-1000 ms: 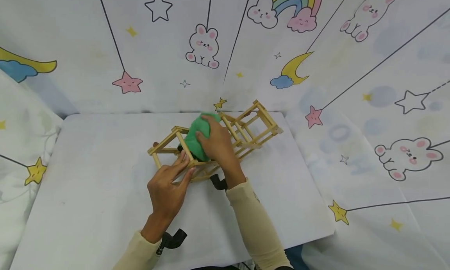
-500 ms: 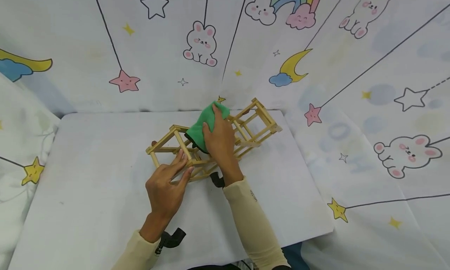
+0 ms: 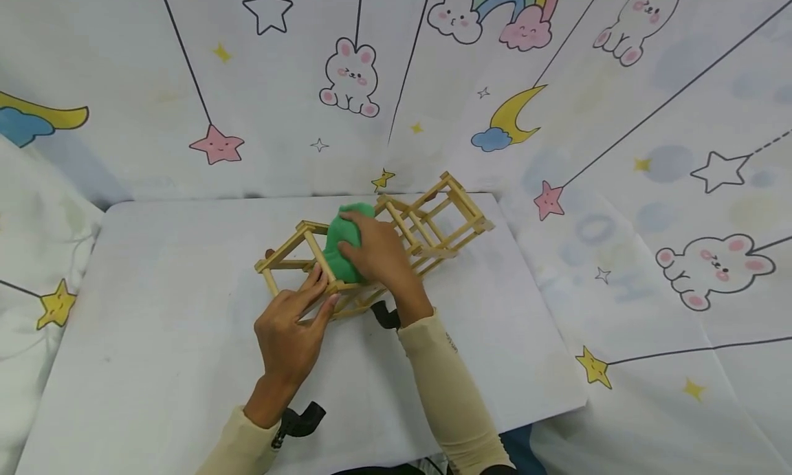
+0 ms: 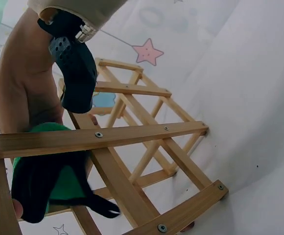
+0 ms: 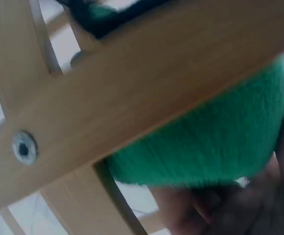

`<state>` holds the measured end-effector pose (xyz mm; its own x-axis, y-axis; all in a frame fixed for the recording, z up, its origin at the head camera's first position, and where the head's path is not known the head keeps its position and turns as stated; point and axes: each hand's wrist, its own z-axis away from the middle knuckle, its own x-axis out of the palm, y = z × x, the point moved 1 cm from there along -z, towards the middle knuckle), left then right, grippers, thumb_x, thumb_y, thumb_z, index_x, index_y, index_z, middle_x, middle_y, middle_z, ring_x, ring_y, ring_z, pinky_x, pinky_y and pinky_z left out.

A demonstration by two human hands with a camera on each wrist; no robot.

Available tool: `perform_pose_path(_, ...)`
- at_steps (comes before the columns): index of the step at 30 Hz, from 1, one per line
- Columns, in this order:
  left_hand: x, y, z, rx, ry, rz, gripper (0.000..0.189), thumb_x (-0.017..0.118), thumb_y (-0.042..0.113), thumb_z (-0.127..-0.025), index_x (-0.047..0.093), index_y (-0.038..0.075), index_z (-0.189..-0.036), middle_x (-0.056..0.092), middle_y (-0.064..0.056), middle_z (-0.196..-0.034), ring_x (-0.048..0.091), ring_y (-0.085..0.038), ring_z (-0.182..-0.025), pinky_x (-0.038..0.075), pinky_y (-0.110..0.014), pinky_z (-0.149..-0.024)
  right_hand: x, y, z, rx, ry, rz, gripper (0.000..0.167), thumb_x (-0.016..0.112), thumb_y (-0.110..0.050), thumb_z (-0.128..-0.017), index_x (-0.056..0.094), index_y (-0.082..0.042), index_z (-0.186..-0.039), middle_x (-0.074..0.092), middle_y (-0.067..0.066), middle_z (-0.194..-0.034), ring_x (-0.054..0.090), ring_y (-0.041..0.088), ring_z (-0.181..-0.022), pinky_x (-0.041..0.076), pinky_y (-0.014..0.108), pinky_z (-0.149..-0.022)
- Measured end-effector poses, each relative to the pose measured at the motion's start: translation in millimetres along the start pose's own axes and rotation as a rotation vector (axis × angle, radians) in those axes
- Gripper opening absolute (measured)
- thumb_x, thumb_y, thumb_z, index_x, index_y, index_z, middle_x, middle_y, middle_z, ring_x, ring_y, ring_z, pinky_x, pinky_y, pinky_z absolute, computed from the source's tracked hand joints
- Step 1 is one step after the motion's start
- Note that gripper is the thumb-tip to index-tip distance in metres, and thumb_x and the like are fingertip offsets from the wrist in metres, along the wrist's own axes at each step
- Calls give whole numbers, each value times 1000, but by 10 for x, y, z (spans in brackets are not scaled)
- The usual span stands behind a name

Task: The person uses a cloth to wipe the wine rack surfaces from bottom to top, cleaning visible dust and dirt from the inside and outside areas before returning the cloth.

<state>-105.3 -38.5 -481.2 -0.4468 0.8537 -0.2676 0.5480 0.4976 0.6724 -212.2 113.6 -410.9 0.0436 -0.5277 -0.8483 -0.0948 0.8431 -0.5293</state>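
Partly, the right grip (image 3: 379, 249) hides the green cloth (image 3: 335, 256).

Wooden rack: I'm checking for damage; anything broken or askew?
Nothing stands out: no break shows in the wooden rack; its visible screws sit in place. The green cloth and right hand cover part of it.

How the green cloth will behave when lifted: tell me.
Probably floppy: the green cloth bunches under the right hand. Likely not slippery, given its fuzzy surface in the right wrist view. It might snag, as its dark trim hangs close to the wooden rack.
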Motion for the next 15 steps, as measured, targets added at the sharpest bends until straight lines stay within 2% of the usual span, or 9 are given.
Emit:
perform_pose_path(2, -10, -6, -2, 1, 0, -3, 50, 94, 10, -79, 77, 6, -126, 74, -8, -131, 68, -24, -73, 49, -28, -59, 16, 0, -13, -38, 116, -2, 61, 71, -30, -104, 48, -28, -161, 68, 20, -142, 72, 37, -115, 61, 52, -88)
perform_pose_path(7, -23, -14, -7, 4, 0, -6, 47, 93, 12, -81, 78, 6, -125, 75, -8, -130, 69, -24, -73, 49, -30, -58, 64, 12, -59, -145, 561, -19, 61, 69, -30, -106, 46, -32, -162, 69, 24, -131, 76, 37, -104, 63, 50, -78)
perform_pose_path(10, -24, -12, -9, 1, -4, -4, 47, 93, 11, -80, 78, 5, -124, 74, -8, -130, 68, -23, -72, 49, -29, -57, 33, -6, -106, -202, 760, -120, 59, 70, -27, -105, 49, -27, -161, 67, 22, -138, 73, 35, -116, 64, 47, -85)
perform_pose_path(12, -23, -13, -8, -1, -4, -8, 46, 93, 12, -81, 78, 6, -125, 74, -8, -130, 68, -23, -72, 49, -30, -57, 24, -31, -162, -219, 801, -212, 62, 69, -25, -106, 46, -27, -163, 63, 21, -144, 68, 33, -126, 63, 46, -93)
perform_pose_path(15, -24, -14, -10, -3, 3, -6, 47, 94, 11, -80, 78, 6, -124, 74, -7, -130, 69, -23, -72, 49, -31, -57, 76, -74, -252, -176, 725, -351, 73, 72, -19, -104, 37, -31, -167, 55, 21, -152, 60, 31, -136, 60, 46, -101)
